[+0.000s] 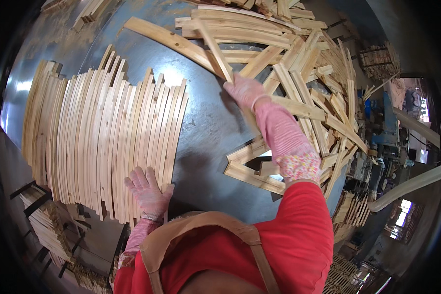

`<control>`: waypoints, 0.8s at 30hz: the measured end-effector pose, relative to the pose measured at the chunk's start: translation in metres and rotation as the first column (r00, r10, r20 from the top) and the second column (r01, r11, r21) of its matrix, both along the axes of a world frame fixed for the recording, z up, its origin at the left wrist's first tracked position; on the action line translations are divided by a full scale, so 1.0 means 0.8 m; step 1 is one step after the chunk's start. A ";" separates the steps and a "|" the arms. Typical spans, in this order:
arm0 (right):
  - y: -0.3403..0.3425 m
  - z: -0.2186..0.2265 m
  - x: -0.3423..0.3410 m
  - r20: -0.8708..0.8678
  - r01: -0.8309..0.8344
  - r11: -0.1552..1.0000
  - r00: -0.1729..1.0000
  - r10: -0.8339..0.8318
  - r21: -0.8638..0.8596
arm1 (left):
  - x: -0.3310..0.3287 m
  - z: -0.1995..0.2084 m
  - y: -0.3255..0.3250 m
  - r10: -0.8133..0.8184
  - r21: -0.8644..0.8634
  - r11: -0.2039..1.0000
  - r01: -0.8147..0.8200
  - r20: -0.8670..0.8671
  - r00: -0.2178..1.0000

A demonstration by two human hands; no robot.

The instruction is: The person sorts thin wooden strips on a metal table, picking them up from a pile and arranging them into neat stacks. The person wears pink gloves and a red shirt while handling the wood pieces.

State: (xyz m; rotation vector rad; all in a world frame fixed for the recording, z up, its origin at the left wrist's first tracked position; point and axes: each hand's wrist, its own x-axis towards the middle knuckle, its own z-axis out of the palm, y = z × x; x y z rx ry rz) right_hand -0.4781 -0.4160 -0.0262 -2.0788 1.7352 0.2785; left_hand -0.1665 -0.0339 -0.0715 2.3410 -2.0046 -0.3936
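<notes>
A row of pale wooden strips (98, 132) lies side by side on the metal table (201, 142) at the left. My left hand (148, 192), in a thin light glove, rests on the near ends of the row's right side with its fingers spread. Farther off, my gloved right hand (245, 91) is closed round the near end of a wooden strip (213, 46), which points up and away. A longer wooden strip (169, 41) meets it close to that hand. The fingertips of my right hand are partly hidden.
Loose strips (299, 103) lie crossed in a heap along the table's right side. More strips (240, 32) lie stacked at the back. Racks of stacked strips (46, 225) stand low at the left. Beyond the heap are machinery (384, 132) and a pale hose (406, 188).
</notes>
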 end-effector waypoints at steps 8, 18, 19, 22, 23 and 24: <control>0.232 -0.048 0.126 0.267 -0.502 0.801 0.862 0.431 0.325 | -0.004 0.026 -0.021 0.013 0.002 1.000 -0.013 -0.073 0.997; -0.090 -0.094 0.097 -0.129 -0.159 0.889 0.985 0.113 -0.430 | 0.011 0.027 -0.024 0.014 -0.089 0.996 -0.029 -0.163 0.986; -0.101 -0.088 0.098 -0.080 -0.134 0.909 0.991 0.111 -0.396 | 0.009 0.025 -0.022 0.020 -0.083 0.996 -0.033 -0.159 0.987; -0.100 -0.045 0.111 0.045 -0.004 0.937 0.999 0.021 -0.349 | 0.013 0.012 -0.005 0.014 -0.143 0.989 -0.041 -0.183 0.983; -0.094 -0.039 0.106 0.098 -0.007 0.921 0.994 0.049 -0.389 | 0.016 0.005 -0.005 0.003 -0.191 0.981 -0.041 -0.196 0.981; -0.082 -0.028 0.109 0.123 -0.002 0.925 0.991 0.053 -0.380 | 0.019 0.002 -0.004 -0.003 -0.235 0.971 -0.047 -0.207 0.978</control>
